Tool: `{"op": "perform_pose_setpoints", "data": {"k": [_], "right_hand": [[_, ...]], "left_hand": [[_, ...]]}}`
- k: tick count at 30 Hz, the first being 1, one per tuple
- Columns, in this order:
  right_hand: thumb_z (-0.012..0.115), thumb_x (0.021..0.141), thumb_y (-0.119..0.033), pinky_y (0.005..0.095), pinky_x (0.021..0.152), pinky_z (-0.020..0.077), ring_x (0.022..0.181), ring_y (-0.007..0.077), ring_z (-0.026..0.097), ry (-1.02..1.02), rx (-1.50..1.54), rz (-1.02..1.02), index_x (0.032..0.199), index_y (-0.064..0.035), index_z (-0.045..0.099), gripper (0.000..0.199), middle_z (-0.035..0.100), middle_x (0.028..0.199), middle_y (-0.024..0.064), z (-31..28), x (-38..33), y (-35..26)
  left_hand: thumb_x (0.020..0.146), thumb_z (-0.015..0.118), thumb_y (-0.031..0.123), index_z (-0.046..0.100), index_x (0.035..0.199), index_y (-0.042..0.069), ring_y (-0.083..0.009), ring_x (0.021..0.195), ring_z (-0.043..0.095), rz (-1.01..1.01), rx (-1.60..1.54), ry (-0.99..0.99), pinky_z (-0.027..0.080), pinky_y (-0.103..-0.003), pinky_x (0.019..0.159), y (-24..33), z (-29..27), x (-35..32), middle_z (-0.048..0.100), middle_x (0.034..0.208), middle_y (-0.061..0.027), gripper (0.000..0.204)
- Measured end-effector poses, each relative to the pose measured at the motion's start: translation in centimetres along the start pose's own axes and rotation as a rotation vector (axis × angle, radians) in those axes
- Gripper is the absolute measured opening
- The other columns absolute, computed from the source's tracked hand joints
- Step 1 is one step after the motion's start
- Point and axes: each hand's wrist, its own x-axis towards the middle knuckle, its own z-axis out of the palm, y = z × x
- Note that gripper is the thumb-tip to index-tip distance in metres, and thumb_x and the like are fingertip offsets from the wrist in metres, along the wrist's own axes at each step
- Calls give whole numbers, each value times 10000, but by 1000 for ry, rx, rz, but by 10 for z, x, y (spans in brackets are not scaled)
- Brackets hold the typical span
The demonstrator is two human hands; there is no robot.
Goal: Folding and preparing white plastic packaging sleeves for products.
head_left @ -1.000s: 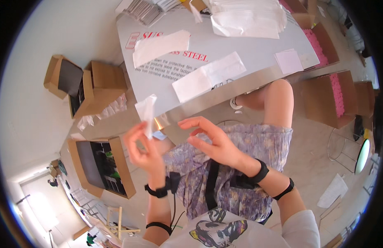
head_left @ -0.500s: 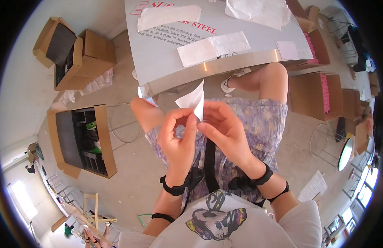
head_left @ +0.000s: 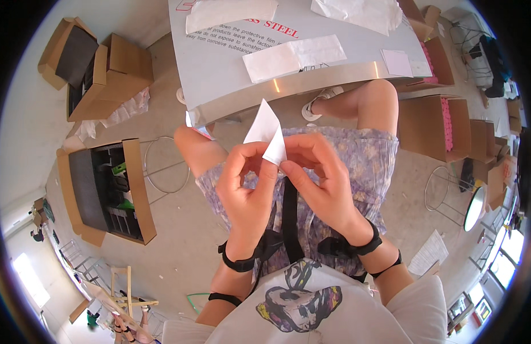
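Observation:
A small folded piece of white paper (head_left: 267, 127) is pinched between my two hands above my lap. My left hand (head_left: 246, 180) grips its left side, thumb against the lower folded edge. On the other side my right hand (head_left: 320, 172) pinches the lower right corner between thumb and curled fingers. The paper's pointed tip rises above my fingers, and one flap is folded over toward me. Parts of my fingertips are hidden behind the paper.
Ahead stands a metal-topped table (head_left: 219, 74) bearing a crumpled white sheet (head_left: 360, 12), a folded paper strip (head_left: 294, 57) and a small pale sheet (head_left: 397, 62). Open cardboard boxes (head_left: 140, 192) stand left and right. A round-topped stool (head_left: 474, 209) is at the right.
The paper has turned in my fingers; its tip now leans left and a folded flap faces me. My right fingers have shifted slightly right. The whole view has moved a little.

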Motion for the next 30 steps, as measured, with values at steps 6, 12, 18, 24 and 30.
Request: {"op": "perform_pose_setpoints", "data": {"k": [6,12,18,24,30], "right_hand": [[635,906,45,310,781,565,982,206,710,23,-91,14,1201,13,547,310,690,1081,130,3,-2,-3],[649,890,50,304,766,566,990,207,712,28,-103,16,1234,1,533,366,700,1081,139,3,-2,-3],[639,889,61,301,775,567,979,218,721,63,-127,16,1236,-8,535,369,711,1054,146,1,0,-4],[626,899,52,304,773,563,982,209,714,44,-72,47,1220,-6,556,333,706,1050,138,1,2,-3],[651,864,47,306,748,550,896,209,681,-14,-207,-37,1221,-28,618,367,686,1072,113,5,11,-3]], "left_hand": [[941,620,7,616,1068,-33,-105,830,640,-99,-104,-19,542,-249,750,4,-5,-4,652,931,-44,133],[938,615,-12,609,1094,-43,-108,863,645,-146,-219,-56,529,-240,757,2,-11,-4,654,972,-61,159],[905,643,-53,610,1070,-35,-125,865,654,-89,-156,-75,524,-247,784,7,-7,-5,653,971,-61,169],[889,663,-57,615,1028,-35,-131,849,670,-111,-197,-40,526,-254,794,3,-7,-4,653,966,-54,149],[880,674,-47,631,976,-29,-106,820,646,-71,-90,-28,509,-233,752,5,-9,2,647,927,-26,107]]}}
